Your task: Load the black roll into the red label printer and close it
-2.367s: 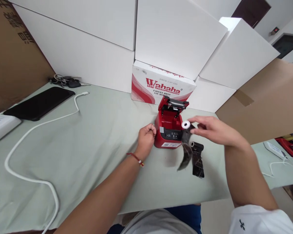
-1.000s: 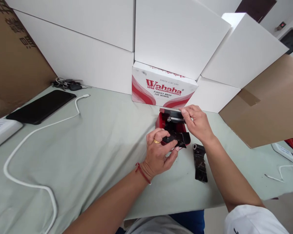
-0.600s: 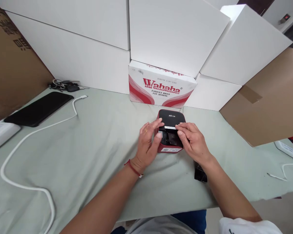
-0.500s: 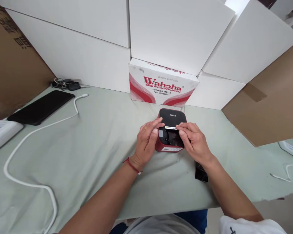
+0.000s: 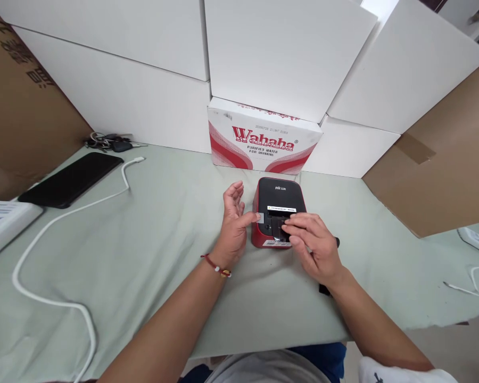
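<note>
A boxy red-and-black device point(image 5: 281, 197) lies on the cloth, with a white label strip across its dark top and an opening below the strip. A dark glossy piece point(image 5: 277, 229) sits in that opening. My left hand point(image 5: 234, 226) is at the device's left side, fingers raised and apart, the thumb tip at a small grey patch on the edge. With fingers extended, my right hand point(image 5: 313, 244) touches the dark piece with its fingertips, thumb apart from them at the device's near right corner. Behind this hand a black object point(image 5: 324, 290) is mostly hidden.
A Wahaha carton point(image 5: 263, 146) stands behind the device, against stacked white boxes point(image 5: 279, 53). To the left lie a black phone point(image 5: 72, 178), keys point(image 5: 112, 141) and a white cable point(image 5: 43, 303). Brown cardboard point(image 5: 427, 159) stands at the right, near another white cable point(image 5: 461, 288).
My left hand has come off the device's top to its left side, fingers lifting. My right hand has shifted slightly nearer, its fingertips now over the opening.
</note>
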### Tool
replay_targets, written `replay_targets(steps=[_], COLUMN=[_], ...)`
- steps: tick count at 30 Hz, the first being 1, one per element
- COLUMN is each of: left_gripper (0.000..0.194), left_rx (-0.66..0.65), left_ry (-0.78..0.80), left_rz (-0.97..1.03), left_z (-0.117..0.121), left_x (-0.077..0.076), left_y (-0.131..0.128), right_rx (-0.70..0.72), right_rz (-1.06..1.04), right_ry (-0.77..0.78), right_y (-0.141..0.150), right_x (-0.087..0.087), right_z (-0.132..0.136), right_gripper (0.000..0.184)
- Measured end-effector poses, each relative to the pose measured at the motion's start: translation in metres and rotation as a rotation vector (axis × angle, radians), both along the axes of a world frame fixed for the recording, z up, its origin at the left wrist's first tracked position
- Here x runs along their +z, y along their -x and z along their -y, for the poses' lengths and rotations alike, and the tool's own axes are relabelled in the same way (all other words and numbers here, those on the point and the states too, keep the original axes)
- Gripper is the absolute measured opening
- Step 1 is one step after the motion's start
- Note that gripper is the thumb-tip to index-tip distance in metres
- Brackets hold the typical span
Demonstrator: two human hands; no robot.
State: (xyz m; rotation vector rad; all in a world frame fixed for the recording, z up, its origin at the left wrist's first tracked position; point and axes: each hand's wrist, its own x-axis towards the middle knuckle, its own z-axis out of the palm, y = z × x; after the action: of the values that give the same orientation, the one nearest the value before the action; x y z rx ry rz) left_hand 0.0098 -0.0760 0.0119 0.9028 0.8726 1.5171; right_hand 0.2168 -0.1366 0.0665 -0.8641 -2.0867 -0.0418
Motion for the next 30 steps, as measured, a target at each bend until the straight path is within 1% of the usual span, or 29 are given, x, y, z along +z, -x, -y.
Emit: replay_targets(steps=[2, 5, 8, 10, 13, 16, 19, 23, 25, 27, 28, 30], left_gripper=[0.092, 0.089, 0.087, 0.085, 0.082, 0.077, 0.069, 0.061, 0.057, 0.054, 0.053, 0.052], left_rx=[-0.033, -0.087, -0.141, -0.164, -0.179, -0.192, -0.189, -0.175, -0.172, -0.177, -0.18, -0.184], left_ry=[0.019, -0.005, -0.02, -0.026, -0.023, -0.021, -0.048, -0.056, -0.026, -0.002, 0.005, 0.015], left_rz=[0.022, 0.02, 0.034, 0.057, 0.088, 0.102, 0.104, 0.096, 0.086, 0.073, 0.069, 0.068], left_z=[-0.001, -0.002, -0.002, -0.002, -0.001, 0.0, 0.0, 0.0, 0.0, 0.0, 0.0, -0.001], left_x=[0.0, -0.001, -0.003, -0.003, 0.0, 0.001, 0.0, -0.005, -0.008, -0.01, -0.011, -0.011], left_y=[-0.003, -0.006, -0.005, -0.005, -0.004, -0.005, -0.006, -0.007, -0.007, -0.007, -0.007, -0.007], right_rx=[0.028, 0.039, 0.048, 0.058, 0.074, 0.059, -0.016, -0.157, -0.264, -0.389, -0.434, -0.474], right_rz=[0.041, 0.075, 0.082, 0.087, 0.11, 0.19, 0.314, 0.414, 0.47, 0.599, 0.676, 0.809], right_ry=[-0.032, -0.048, -0.038, -0.004, 0.093, 0.16, 0.259, 0.48, 0.529, 0.579, 0.616, 0.705], right_y=[0.0, -0.001, -0.003, -0.003, -0.002, 0.0, 0.005, 0.014, 0.021, 0.029, 0.034, 0.043], right_x=[0.001, 0.002, 0.006, 0.013, 0.029, 0.047, 0.064, 0.081, 0.087, 0.09, 0.09, 0.088], right_z=[0.006, 0.01, 0.009, 0.006, -0.004, -0.012, -0.013, -0.017, -0.029, -0.049, -0.06, -0.084], right_gripper=[0.028, 0.031, 0.03, 0.024, 0.016, 0.019, 0.032, 0.046, 0.042, 0.032, 0.029, 0.027])
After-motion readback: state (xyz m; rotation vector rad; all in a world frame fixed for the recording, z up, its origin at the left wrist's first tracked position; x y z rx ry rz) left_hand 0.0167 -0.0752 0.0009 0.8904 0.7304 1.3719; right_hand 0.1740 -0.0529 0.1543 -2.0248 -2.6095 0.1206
